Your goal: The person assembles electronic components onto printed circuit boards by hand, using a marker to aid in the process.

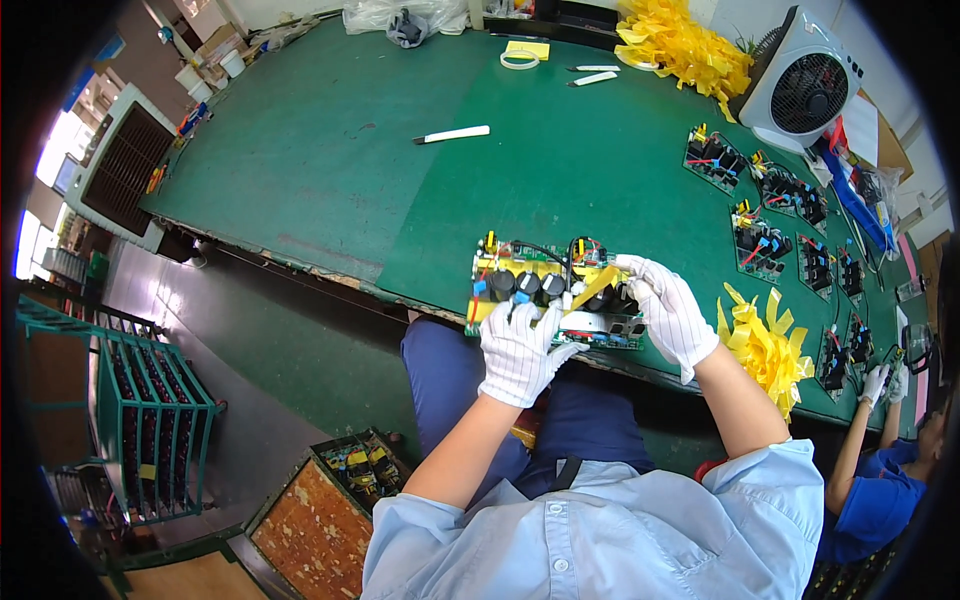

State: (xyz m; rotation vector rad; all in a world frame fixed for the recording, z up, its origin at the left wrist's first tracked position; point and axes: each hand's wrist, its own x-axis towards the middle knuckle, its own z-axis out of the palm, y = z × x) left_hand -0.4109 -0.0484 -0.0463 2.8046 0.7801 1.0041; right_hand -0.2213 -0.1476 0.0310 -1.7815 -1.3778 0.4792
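Observation:
A green circuit board with black round capacitors, coils and wires lies at the table's near edge. My left hand, in a white striped glove, grips its near side, with fingers over the parts. A strip of yellow tape slants across the board's right half. At the board's right end is my gloved right hand, its fingers bent together beside the upper end of the strip. Whether those fingers pinch the strip or the board's edge is hard to make out.
A pile of yellow strips sits right of my right hand; another yellow heap lies beside a grey fan. Several boards stand at the right. A white-handled knife lies mid-table. A co-worker handles a board at far right.

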